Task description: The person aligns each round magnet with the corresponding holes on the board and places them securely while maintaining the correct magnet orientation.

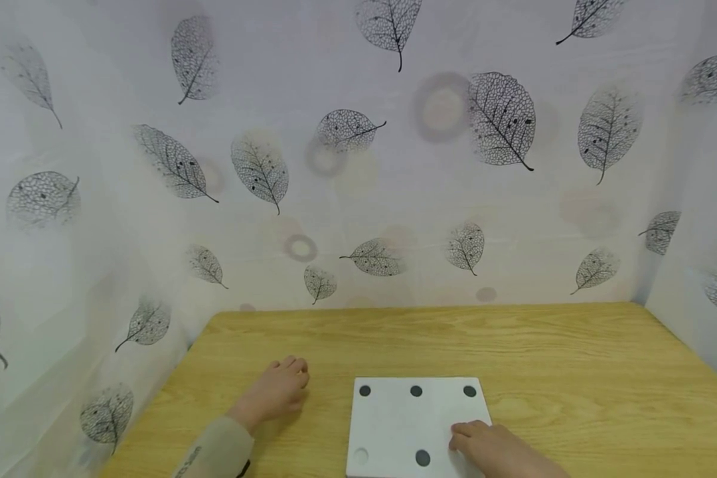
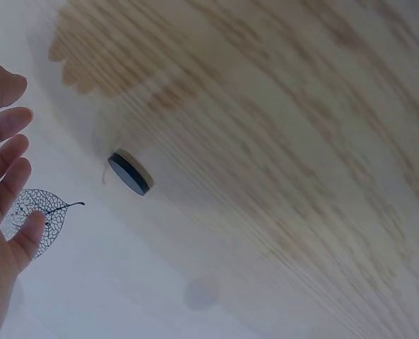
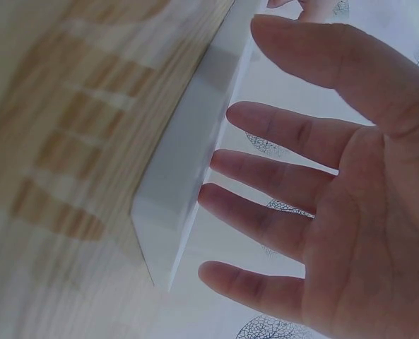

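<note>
A white rectangular board (image 1: 394, 425) lies on the wooden table, with several dark grey round discs (image 1: 415, 391) on its face. Near its front left corner is a pale round hollow (image 1: 361, 456). My right hand (image 1: 494, 446) is over the board's right side, fingers spread and fairly straight; in the right wrist view its fingertips reach the edge of the board (image 3: 184, 148). To the left of the board, my left hand (image 1: 277, 390) hovers low over the table with loosely bent fingers, holding nothing. A loose dark disc (image 2: 128, 174) appears in the left wrist view, apart from the fingers.
The light wooden table (image 1: 550, 358) extends behind the board and to both sides. A pale curtain (image 1: 346, 192) printed with skeleton leaves hangs along the back and both sides of the table.
</note>
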Action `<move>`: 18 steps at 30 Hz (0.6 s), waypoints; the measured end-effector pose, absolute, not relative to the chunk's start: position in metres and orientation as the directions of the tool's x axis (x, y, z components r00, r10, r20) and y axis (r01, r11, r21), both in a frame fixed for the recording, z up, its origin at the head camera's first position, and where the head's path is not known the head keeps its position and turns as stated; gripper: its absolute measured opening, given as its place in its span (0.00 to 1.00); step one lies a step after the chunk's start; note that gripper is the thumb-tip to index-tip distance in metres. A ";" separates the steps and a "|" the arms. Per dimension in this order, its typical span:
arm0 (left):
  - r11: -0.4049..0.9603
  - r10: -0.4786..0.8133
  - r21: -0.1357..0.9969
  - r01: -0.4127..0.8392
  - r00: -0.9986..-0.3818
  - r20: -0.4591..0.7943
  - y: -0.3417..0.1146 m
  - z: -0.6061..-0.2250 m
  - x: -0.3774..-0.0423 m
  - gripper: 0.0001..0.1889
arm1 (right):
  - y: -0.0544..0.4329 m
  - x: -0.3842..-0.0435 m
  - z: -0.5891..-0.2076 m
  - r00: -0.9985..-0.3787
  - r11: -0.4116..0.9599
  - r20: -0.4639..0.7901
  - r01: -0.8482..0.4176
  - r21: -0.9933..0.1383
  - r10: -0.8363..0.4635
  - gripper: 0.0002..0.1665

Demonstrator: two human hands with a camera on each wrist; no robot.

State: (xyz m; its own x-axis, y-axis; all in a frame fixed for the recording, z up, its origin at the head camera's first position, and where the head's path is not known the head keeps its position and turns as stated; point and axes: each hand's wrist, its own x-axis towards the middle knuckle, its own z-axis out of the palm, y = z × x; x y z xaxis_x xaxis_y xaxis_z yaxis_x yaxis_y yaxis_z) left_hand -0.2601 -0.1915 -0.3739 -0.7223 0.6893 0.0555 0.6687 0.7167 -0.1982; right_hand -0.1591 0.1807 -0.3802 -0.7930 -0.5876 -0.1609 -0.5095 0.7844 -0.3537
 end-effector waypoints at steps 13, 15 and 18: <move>0.737 0.668 -0.191 0.649 -0.742 0.060 -0.201 -0.374 -0.259 0.10 | 0.181 -0.157 -0.379 -0.787 0.779 -0.156 -0.521 -0.348 -0.597 0.32; 0.743 0.663 -0.183 0.644 -0.745 0.068 -0.202 -0.373 -0.259 0.10 | 0.181 -0.157 -0.378 -0.786 0.776 -0.148 -0.529 -0.343 -0.601 0.32; 0.747 0.660 -0.181 0.640 -0.747 0.081 -0.205 -0.374 -0.260 0.11 | 0.180 -0.156 -0.378 -0.787 0.774 -0.134 -0.535 -0.339 -0.602 0.33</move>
